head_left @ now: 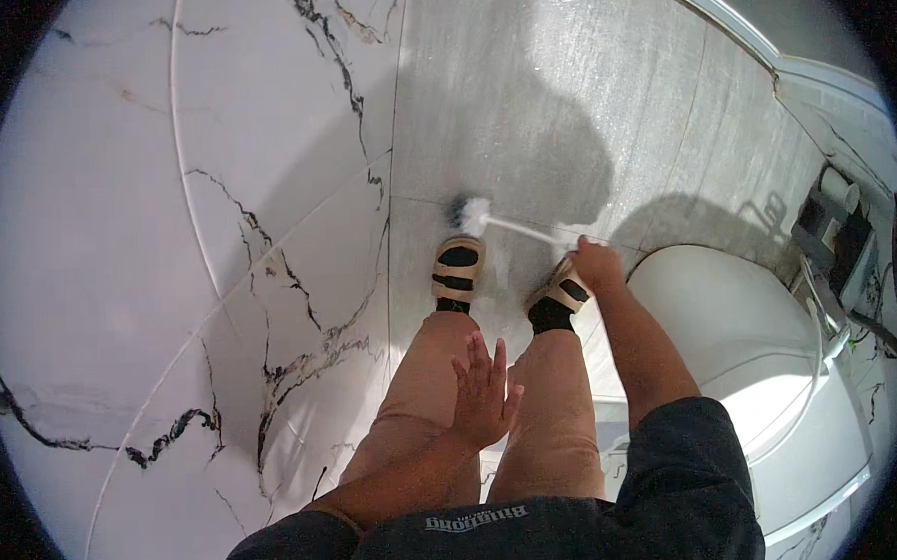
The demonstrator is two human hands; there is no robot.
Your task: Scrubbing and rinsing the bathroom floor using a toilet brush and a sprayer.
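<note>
My right hand (596, 262) is closed around the white handle of a toilet brush (521, 229), beside my right sandal (565, 288). The white bristle head of the brush touches or hovers just over the grey tiled floor (487, 143), in front of my left sandal (458, 268). My left hand (486, 391) hangs over my left leg with its fingers spread and nothing in it.
At the right stands a white toilet (719, 298) with its lid down. Beyond it a container (838, 188) and several items sit near the wall. A marble-patterned tiled wall (265, 213) rises on the left. The floor looks wet and shiny towards the top.
</note>
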